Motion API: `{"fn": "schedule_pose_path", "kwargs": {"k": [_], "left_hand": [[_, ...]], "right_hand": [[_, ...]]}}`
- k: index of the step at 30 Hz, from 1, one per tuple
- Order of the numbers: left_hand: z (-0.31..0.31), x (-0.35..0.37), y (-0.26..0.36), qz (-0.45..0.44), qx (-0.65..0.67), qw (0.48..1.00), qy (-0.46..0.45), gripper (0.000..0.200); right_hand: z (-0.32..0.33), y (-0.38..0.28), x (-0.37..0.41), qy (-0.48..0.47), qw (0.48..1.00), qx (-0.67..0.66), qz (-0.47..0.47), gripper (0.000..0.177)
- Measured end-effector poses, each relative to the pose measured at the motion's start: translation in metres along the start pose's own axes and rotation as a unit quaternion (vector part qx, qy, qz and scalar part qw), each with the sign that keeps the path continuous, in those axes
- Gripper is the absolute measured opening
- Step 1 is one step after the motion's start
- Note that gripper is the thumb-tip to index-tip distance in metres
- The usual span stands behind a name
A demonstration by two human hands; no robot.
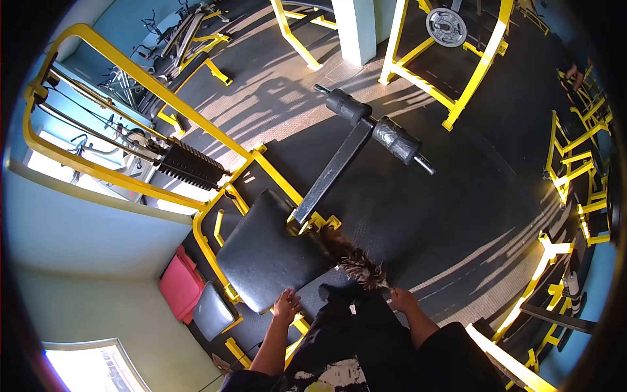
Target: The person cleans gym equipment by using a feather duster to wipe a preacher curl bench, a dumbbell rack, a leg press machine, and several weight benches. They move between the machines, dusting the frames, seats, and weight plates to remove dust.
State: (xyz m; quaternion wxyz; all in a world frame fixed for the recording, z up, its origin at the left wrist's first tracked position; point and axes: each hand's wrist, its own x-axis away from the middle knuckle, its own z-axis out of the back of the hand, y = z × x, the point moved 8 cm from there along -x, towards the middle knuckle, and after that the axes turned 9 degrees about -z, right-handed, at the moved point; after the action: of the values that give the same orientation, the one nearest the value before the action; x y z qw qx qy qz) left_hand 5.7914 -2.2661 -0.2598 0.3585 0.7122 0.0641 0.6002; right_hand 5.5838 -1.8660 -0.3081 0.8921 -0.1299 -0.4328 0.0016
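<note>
My right hand (pixel 404 300) is closed around the handle end of a brown feather duster (pixel 363 269). The duster's feathers reach up and left, past the edge of the black padded seat (pixel 264 245) of a yellow-framed leg machine. At the seat's near edge is my left hand (pixel 286 305), its fingers loosely bent and apart with nothing in them. From the seat's far side a black lever arm (pixel 334 171) extends to two foam rollers (pixel 396 139) wrapped in black.
A weight stack (pixel 191 166) stands in the yellow frame (pixel 147 72) at left. A small backrest pad (pixel 213 311) and a red pad (pixel 181 285) lie near the wall. Yellow racks (pixel 480 75) stand ahead, with more machines (pixel 542 281) at right.
</note>
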Motion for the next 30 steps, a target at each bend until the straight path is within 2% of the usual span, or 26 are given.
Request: {"fn": "schedule_pose_path", "kwargs": {"k": [3, 7, 12, 16, 18, 21, 22, 23, 25, 27, 28, 29, 30], "left_hand": [[0.012, 0.0, -0.011, -0.001, 0.014, 1.0, 0.024, 0.037], [0.03, 0.005, -0.017, -0.009, 0.018, 0.999, 0.033, 0.049], [0.051, 0.029, -0.017, -0.027, 0.036, 0.997, 0.058, 0.05], [0.085, 0.05, -0.019, -0.055, 0.061, 0.99, 0.111, 0.053], [0.112, 0.045, -0.031, -0.072, 0.091, 0.984, 0.137, 0.051], [0.144, 0.045, -0.047, -0.076, 0.108, 0.973, 0.188, 0.05], [0.155, 0.05, -0.047, -0.098, 0.108, 0.96, 0.238, 0.035], [0.161, 0.051, -0.05, -0.098, 0.125, 0.955, 0.248, 0.031], [0.172, 0.051, -0.057, -0.095, 0.176, 0.944, 0.264, 0.022], [0.179, 0.045, -0.061, -0.104, 0.214, 0.936, 0.261, 0.02], [0.189, 0.033, -0.067, -0.116, 0.235, 0.931, 0.256, 0.019], [0.199, 0.02, -0.076, -0.095, 0.188, 0.952, 0.222, 0.034], [0.205, 0.015, -0.076, -0.093, 0.203, 0.949, 0.224, 0.034]], "right_hand": [[0.003, -0.011, -0.008, -0.056, 0.997, 0.053, 0.0, 0.046], [0.006, -0.036, -0.017, -0.052, 0.998, 0.028, 0.014, 0.047], [0.039, -0.063, -0.015, -0.006, 0.993, 0.091, 0.077, 0.045], [0.068, -0.051, -0.016, 0.064, 0.987, 0.119, 0.088, 0.043], [0.091, -0.053, -0.013, 0.056, 0.98, 0.168, 0.089, 0.041], [0.12, -0.067, -0.012, 0.055, 0.958, 0.252, 0.127, 0.038], [0.128, -0.076, -0.011, 0.098, 0.943, 0.276, 0.159, 0.036], [0.137, -0.088, -0.012, 0.139, 0.925, 0.298, 0.19, 0.034], [0.148, -0.12, -0.013, 0.137, 0.896, 0.353, 0.233, 0.033], [0.161, -0.157, 0.0, 0.133, 0.865, 0.404, 0.268, 0.031], [0.163, -0.183, 0.013, 0.091, 0.856, 0.432, 0.269, 0.031], [0.159, -0.206, 0.022, 0.048, 0.845, 0.461, 0.268, 0.03], [0.154, -0.227, 0.028, 0.052, 0.837, 0.473, 0.272, 0.03]]}}
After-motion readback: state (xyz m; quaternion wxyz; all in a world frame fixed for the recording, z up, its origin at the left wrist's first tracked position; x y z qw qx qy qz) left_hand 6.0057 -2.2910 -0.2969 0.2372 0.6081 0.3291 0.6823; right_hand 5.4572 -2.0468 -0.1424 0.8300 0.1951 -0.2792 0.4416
